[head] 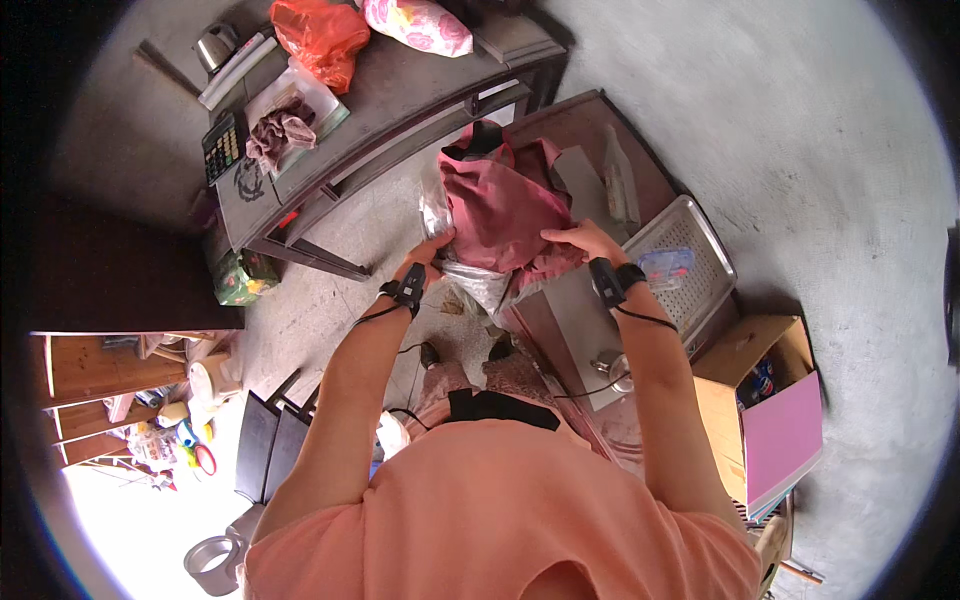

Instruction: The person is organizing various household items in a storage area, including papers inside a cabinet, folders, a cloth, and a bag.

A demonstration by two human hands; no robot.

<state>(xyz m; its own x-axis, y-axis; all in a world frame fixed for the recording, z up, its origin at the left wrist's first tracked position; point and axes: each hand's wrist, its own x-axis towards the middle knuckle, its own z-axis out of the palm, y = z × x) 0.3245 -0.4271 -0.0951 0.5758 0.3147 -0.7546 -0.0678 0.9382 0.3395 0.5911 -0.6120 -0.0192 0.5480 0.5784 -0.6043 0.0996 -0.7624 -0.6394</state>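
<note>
A dark pink cloth garment with a black inner part spreads out in front of me, partly over the right-hand table. Under and beside it shows a clear plastic bag, crumpled and shiny. My left hand grips the left edge of this bundle; whether its fingers close on cloth, plastic or both is hidden. On the right side, my right hand holds the garment with the thumb on top of the cloth and the other fingers mostly out of sight. Both wrists carry black strapped devices with cables.
A brown table at right bears a perforated metal tray and a glass mug. Nearby stands a cardboard box. The dark desk holds a red plastic bag, a calculator and a cloth.
</note>
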